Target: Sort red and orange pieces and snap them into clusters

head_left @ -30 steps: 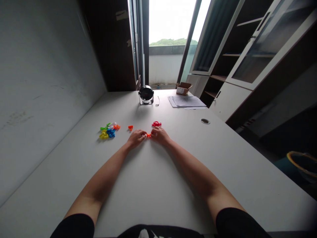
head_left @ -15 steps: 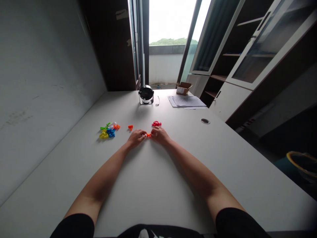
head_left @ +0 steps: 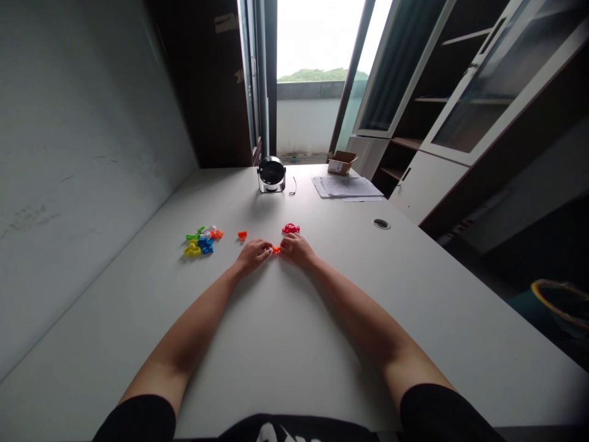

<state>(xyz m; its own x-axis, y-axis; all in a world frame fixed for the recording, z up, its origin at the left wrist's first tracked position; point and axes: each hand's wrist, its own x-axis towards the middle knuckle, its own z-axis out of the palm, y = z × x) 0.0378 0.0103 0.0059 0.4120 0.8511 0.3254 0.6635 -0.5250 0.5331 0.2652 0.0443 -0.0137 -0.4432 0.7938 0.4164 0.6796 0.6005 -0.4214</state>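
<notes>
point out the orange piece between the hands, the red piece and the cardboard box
orange piece [head_left: 276,249], head view, on its visible middle
red piece [head_left: 291,229], head view, on its middle
cardboard box [head_left: 347,162], head view, on its front side

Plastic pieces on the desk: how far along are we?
Already apart from the heap: a red plastic piece and an orange plastic piece, lying separately on the white desk. In hand: a small orange plastic piece sits between the fingertips of the left hand and the right hand. Still remaining: the heap of green, yellow, blue, white and orange plastic pieces, which neither hand touches.
</notes>
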